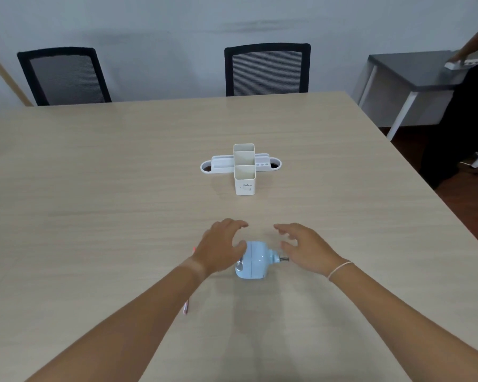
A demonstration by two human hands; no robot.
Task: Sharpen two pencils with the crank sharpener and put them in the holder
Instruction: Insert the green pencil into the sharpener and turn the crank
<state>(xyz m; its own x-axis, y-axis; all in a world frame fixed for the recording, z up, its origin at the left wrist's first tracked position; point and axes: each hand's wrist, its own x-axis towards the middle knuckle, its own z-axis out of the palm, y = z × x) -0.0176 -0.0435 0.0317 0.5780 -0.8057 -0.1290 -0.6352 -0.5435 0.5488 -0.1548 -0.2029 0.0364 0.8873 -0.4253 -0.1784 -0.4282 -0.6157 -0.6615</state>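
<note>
A light blue crank sharpener (255,260) stands on the wooden table (94,175) in front of me, its metal crank shaft pointing right. My left hand (221,246) hovers over its left side with fingers spread, thumb close to the body. To the sharpener's right, my right hand (307,248) is open and holds nothing. A pink pencil (186,307) lies under my left forearm, mostly hidden. The white holder (244,168) with upright square compartments stands farther back at the table's middle, and its compartments look empty.
Two black mesh chairs (64,75) (267,68) stand behind the table's far edge. A grey side table (409,67) is at the back right, where another person's arm (475,40) reaches onto it. The table's right edge runs diagonally near my right arm.
</note>
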